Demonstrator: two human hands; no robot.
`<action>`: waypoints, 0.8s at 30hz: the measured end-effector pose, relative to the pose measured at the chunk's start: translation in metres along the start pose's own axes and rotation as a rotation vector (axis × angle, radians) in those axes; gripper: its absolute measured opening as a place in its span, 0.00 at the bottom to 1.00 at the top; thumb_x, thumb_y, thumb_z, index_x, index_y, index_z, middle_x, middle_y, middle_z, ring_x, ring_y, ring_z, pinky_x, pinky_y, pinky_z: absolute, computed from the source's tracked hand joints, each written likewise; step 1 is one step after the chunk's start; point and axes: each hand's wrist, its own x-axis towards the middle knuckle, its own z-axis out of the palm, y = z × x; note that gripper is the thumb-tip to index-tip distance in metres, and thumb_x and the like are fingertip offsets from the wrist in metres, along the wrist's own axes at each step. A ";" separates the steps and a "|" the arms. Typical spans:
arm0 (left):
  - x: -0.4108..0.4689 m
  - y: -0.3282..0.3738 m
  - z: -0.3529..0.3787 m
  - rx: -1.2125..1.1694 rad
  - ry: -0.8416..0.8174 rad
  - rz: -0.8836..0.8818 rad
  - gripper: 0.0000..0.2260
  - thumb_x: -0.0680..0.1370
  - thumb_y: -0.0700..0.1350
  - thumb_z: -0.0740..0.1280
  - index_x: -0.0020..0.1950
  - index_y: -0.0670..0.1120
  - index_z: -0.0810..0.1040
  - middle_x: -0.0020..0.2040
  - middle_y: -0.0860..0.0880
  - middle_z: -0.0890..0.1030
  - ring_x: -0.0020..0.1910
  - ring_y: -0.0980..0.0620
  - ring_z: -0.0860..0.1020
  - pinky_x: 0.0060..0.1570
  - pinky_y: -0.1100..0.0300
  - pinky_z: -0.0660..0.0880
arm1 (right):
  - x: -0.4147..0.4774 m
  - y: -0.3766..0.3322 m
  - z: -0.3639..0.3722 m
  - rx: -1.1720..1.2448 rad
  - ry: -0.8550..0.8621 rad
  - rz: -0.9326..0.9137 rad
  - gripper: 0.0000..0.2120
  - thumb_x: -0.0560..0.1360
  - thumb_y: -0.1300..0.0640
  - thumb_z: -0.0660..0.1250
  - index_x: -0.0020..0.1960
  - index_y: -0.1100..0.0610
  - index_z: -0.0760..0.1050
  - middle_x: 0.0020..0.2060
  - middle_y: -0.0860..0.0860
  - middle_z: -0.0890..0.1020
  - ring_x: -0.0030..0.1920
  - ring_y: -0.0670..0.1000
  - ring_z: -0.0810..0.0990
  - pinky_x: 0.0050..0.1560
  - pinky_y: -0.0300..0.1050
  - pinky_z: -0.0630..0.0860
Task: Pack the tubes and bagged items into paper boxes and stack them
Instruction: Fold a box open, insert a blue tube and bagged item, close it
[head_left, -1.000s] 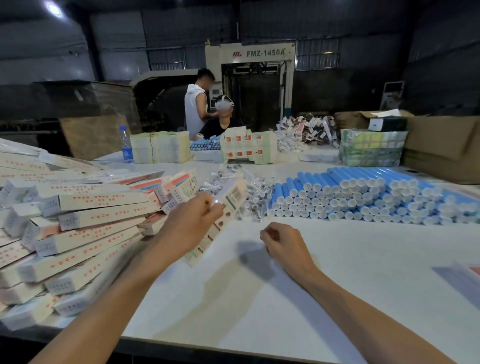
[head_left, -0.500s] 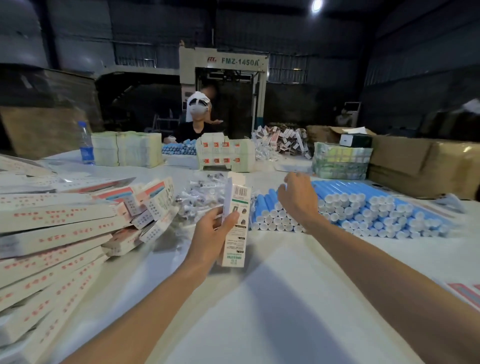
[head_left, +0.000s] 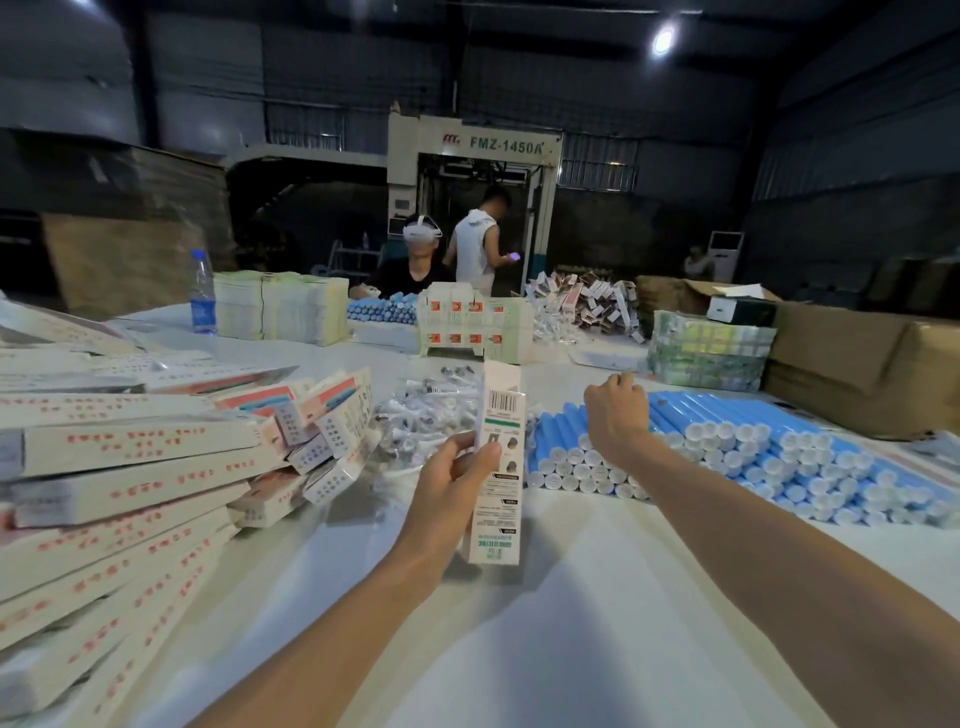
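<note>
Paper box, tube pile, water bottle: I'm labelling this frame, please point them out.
paper box (head_left: 503, 499): head view, printed front face.
tube pile (head_left: 722, 436): head view, white cap ends.
water bottle (head_left: 202, 306): head view, blue label.

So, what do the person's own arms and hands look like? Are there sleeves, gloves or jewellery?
The left forearm and the right forearm are bare; no sleeve enters the picture. The left hand and the right hand wear no gloves. No watch, bracelet or ring shows on the sides that face the camera.
</note>
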 end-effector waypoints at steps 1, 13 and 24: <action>0.000 -0.001 0.000 -0.008 -0.006 -0.003 0.11 0.84 0.50 0.70 0.66 0.51 0.79 0.56 0.49 0.89 0.55 0.48 0.88 0.48 0.57 0.83 | -0.003 -0.001 -0.002 -0.014 0.022 0.001 0.14 0.78 0.62 0.69 0.63 0.58 0.76 0.60 0.57 0.79 0.62 0.58 0.75 0.58 0.49 0.72; -0.005 0.008 0.002 0.089 -0.051 -0.021 0.14 0.83 0.46 0.73 0.67 0.45 0.81 0.57 0.45 0.88 0.59 0.44 0.86 0.61 0.43 0.82 | -0.066 0.020 -0.069 2.066 0.145 0.096 0.23 0.83 0.61 0.69 0.72 0.52 0.61 0.55 0.54 0.85 0.56 0.55 0.86 0.59 0.53 0.83; -0.014 0.014 0.003 0.114 -0.080 -0.020 0.13 0.83 0.48 0.72 0.66 0.46 0.82 0.57 0.47 0.88 0.57 0.48 0.86 0.55 0.50 0.84 | -0.079 0.016 -0.110 2.098 0.254 -0.120 0.52 0.76 0.63 0.76 0.82 0.35 0.44 0.73 0.58 0.71 0.60 0.55 0.85 0.52 0.51 0.85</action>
